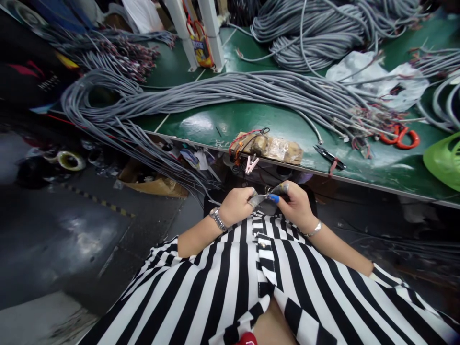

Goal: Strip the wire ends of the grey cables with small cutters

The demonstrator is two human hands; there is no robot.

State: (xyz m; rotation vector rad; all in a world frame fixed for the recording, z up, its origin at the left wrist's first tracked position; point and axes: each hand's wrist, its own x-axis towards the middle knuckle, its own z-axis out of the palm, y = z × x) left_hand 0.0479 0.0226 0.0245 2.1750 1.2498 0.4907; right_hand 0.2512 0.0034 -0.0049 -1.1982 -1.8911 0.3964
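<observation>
My left hand (235,207) is closed in a pinch, with grey coverings on its fingers. It grips what looks like the end of a grey cable (262,196) in front of my lap. From the right, my right hand (297,207) pinches the tip of that cable, a blue covering on its thumb and grey on its index finger. The fine wires at the tip are too small to make out. Just beyond my hands, at the bench edge, lies a taped brown block (278,148) with thin leads and a pale pink clip (251,164).
A long bundle of grey cables (215,91) crosses the green bench (201,124), drooping off its left side. Black-bladed cutters (329,157), red-handled scissors (399,136) and a green basket (445,160) lie rightward. Coiled cables (316,33) are piled behind; a cardboard box (154,184) sits below.
</observation>
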